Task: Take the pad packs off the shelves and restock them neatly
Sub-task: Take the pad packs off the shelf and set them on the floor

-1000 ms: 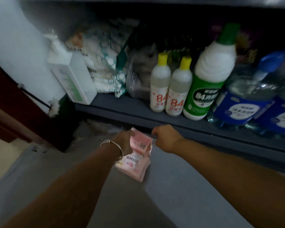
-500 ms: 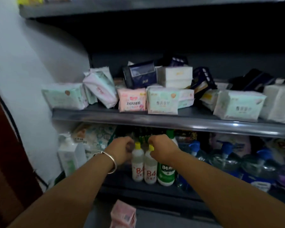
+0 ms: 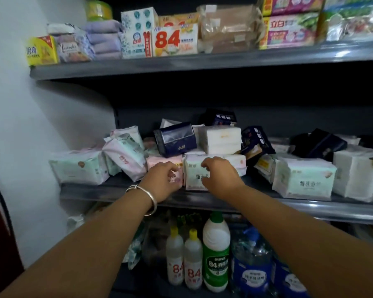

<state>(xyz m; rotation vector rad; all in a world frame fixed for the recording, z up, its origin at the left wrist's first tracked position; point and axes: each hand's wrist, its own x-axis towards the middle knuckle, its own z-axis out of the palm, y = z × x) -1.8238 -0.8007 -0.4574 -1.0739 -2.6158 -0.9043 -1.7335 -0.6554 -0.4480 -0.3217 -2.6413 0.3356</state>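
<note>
Both hands are at the front row of the middle grey metal shelf (image 3: 116,191), so the step in hand appears to be taking packs off it. The left hand (image 3: 163,181) has its fingers curled over the top edge of a soft pink plastic pad pack (image 3: 159,162), though whether it actually grips the pack cannot be told. The right hand (image 3: 218,175), at 3 o'clock of the left and just beside it, hooks its fingers over the front of a white-and-mint plastic pad pack (image 3: 194,168); a firm grip cannot be confirmed there either.

At 12 o'clock of these two packs, a glossy navy pack (image 3: 174,139) and a plain white wrapped pack (image 3: 221,139) lie stacked on the row. The next move probably calls for drawing the front packs out gently, since the upper ones may slide or topple. Further mint packs sit at 9 o'clock (image 3: 78,166) and 3 o'clock (image 3: 303,177).
</note>
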